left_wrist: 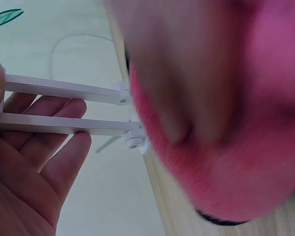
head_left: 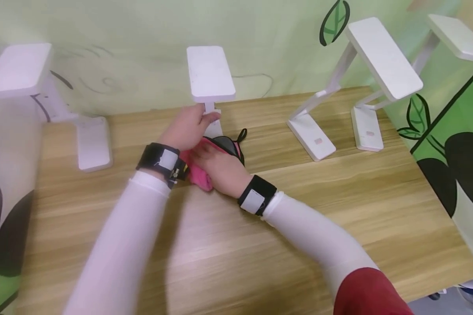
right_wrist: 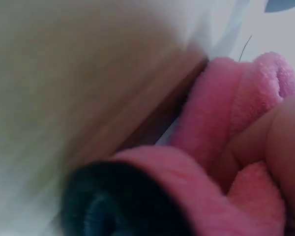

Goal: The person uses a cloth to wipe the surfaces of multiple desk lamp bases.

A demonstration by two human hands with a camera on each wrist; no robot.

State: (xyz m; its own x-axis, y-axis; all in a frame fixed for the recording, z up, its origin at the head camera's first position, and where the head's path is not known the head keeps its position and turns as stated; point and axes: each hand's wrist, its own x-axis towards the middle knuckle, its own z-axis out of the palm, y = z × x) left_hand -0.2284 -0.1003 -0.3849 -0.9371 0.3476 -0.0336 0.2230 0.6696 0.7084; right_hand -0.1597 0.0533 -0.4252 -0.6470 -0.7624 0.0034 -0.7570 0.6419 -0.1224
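My left hand [head_left: 185, 127] grips the arm of the middle white desk lamp [head_left: 210, 72]. Seen from the left wrist, its fingers curl around the lamp's two parallel white bars [left_wrist: 64, 123]. A fluffy pink cloth [head_left: 200, 177] with a dark grey, black-edged back and a black hanging loop [head_left: 242, 134] lies over the lamp's base, covering its front part. My right hand [head_left: 224, 173] holds this cloth, its fingers sunk into the pink pile. Bunched folds of the cloth [right_wrist: 211, 118] wrap about the fingers in the right wrist view.
On the wooden table [head_left: 299, 245] stand other white lamps: a left lamp [head_left: 94, 144], a right lamp [head_left: 311, 138] and a far-right lamp [head_left: 367, 129]. A painted wall [head_left: 142, 43] rises directly behind. A thin cord [head_left: 266, 78] shows against it.
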